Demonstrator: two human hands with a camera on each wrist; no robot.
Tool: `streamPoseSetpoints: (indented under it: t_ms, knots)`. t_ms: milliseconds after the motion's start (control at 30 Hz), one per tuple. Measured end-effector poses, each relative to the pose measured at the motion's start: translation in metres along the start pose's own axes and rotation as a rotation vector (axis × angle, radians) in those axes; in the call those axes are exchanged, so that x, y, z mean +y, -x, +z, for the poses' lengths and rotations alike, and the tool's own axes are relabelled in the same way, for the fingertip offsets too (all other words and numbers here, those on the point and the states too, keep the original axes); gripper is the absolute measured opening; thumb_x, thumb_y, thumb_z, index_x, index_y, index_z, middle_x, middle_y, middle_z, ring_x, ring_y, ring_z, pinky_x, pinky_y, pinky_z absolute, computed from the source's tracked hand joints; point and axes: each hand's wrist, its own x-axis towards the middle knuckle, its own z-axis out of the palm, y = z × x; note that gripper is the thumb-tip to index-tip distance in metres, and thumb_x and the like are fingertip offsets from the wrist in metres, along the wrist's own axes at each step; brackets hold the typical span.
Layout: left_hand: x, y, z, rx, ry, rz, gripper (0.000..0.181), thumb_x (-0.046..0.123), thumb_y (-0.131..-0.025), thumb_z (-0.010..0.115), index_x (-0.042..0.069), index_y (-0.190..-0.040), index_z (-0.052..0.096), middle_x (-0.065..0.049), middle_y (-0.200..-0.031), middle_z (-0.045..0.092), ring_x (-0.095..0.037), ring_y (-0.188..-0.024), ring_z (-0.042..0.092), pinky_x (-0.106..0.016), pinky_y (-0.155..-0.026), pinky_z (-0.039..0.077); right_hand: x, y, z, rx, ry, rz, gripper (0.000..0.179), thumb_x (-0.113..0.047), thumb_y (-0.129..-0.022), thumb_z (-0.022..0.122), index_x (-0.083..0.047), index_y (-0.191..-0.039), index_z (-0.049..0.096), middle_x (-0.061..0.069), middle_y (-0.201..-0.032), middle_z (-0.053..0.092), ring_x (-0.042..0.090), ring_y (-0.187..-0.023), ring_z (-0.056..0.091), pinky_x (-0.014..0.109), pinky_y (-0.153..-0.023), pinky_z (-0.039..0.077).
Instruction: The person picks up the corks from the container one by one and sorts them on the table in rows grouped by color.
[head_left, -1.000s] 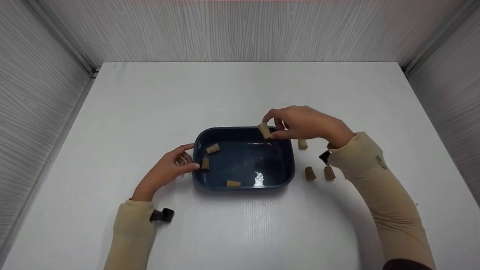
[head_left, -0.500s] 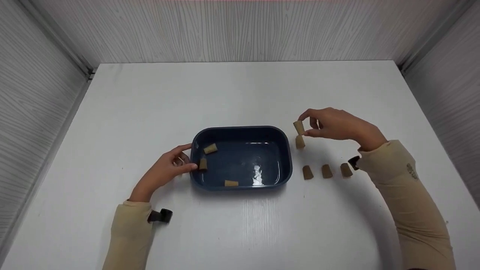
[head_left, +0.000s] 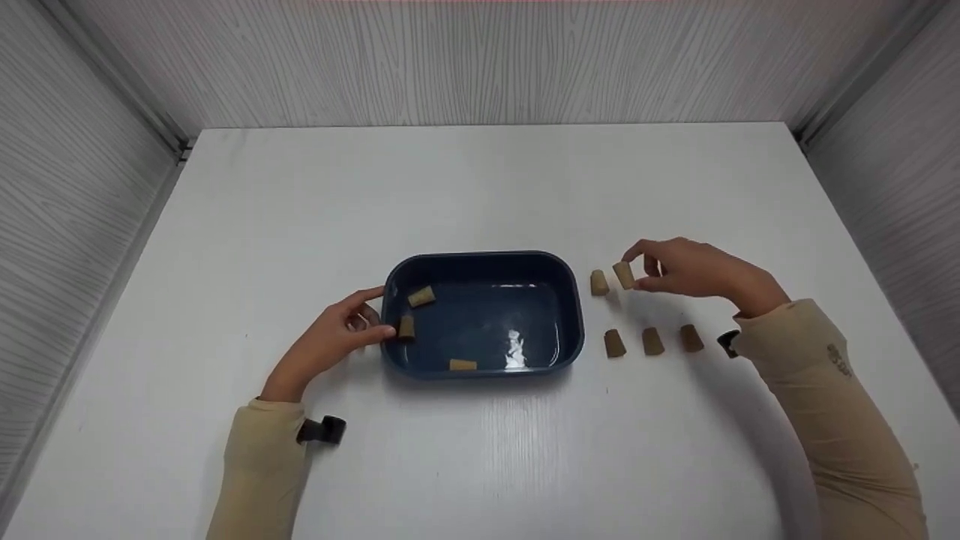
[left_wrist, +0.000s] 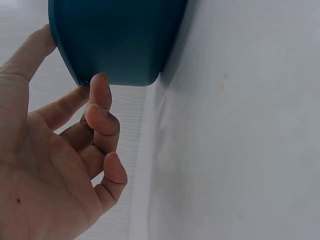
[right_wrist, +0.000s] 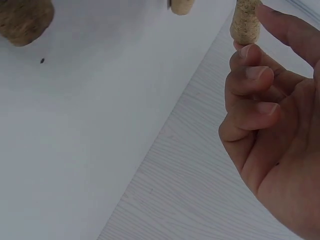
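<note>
My right hand (head_left: pixel 694 268) pinches a tapered cork stopper (head_left: pixel 623 274) between thumb and index finger, above the table right of the blue tray (head_left: pixel 484 375). In the right wrist view the held cork (right_wrist: pixel 245 22) is partly cut off by the top edge, and the other fingers curl loosely. My left hand (head_left: pixel 334 334) holds the tray's left end, with the thumb at the rim and the index finger near the upper left corner. Inside the tray lie three corks: one at the upper left (head_left: pixel 421 296), one by the thumb (head_left: pixel 406 328), one along the near wall (head_left: pixel 463 364).
A cork (head_left: pixel 598 282) stands on the white table (head_left: pixel 480 465) just left of the held one. Nearer me, three darker-looking corks, the left (head_left: pixel 615 343), middle (head_left: pixel 653 341) and right (head_left: pixel 691 338), form a row. A wood-grain panel (head_left: pixel 480 64) rises behind the table.
My right hand has carried the cork rightward from over the tray's far right corner, past the standing cork, then lower towards the table. The left hand keeps its hold on the tray.
</note>
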Motion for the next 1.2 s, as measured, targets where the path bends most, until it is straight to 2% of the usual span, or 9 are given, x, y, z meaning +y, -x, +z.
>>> streamPoseSetpoints:
  t_ms: [500,767,867,1033,1200]
  knots:
    - [-0.001,0.0,0.001,-0.006,0.007,0.006,0.068,0.035,-0.089,0.069,0.015,-0.147,0.041,-0.008,-0.101,0.057,-0.014,-0.074,0.051,-0.026,-0.063,0.042,0.028,0.002,0.021,-0.06,-0.026,0.118,0.038,-0.021,-0.093,0.06,-0.011,-0.13,0.054,0.015,-0.104,0.062,0.02,-0.081,0.056,0.036,-0.071,0.046]
    - [-0.001,-0.001,0.002,-0.009,0.002,-0.005,0.068,0.037,-0.089,0.068,0.015,-0.147,0.04,-0.008,-0.102,0.056,-0.015,-0.076,0.05,-0.026,-0.063,0.042,0.031,0.0,0.027,-0.082,-0.015,0.105,0.036,-0.016,-0.093,0.058,-0.011,-0.128,0.055,0.016,-0.105,0.062,0.022,-0.082,0.056,0.041,-0.074,0.047]
    - [-0.001,-0.002,0.002,-0.005,0.001,-0.002,0.068,0.037,-0.089,0.069,0.015,-0.147,0.041,-0.008,-0.102,0.057,-0.015,-0.075,0.051,-0.026,-0.063,0.042,0.033,-0.001,0.029,-0.085,-0.016,0.105,0.036,-0.016,-0.092,0.059,-0.011,-0.128,0.055,0.014,-0.104,0.062,0.02,-0.081,0.055,0.039,-0.072,0.046]
    - [0.0,-0.002,0.001,-0.005,-0.008,-0.005,0.068,0.037,-0.089,0.069,0.015,-0.147,0.041,-0.008,-0.103,0.057,-0.015,-0.076,0.05,-0.027,-0.064,0.041,0.032,-0.001,0.032,-0.089,-0.024,0.119,0.04,-0.025,-0.092,0.065,-0.013,-0.129,0.054,0.013,-0.104,0.062,0.02,-0.082,0.054,0.037,-0.073,0.045]
    - [0.0,-0.002,0.001,-0.004,-0.004,-0.01,0.068,0.037,-0.089,0.069,0.015,-0.147,0.04,-0.008,-0.103,0.057,-0.015,-0.076,0.051,-0.026,-0.064,0.041,0.021,-0.005,0.034,-0.088,-0.013,0.13,0.047,-0.038,-0.088,0.069,-0.015,-0.127,0.056,0.01,-0.103,0.062,0.021,-0.087,0.055,0.04,-0.075,0.046]
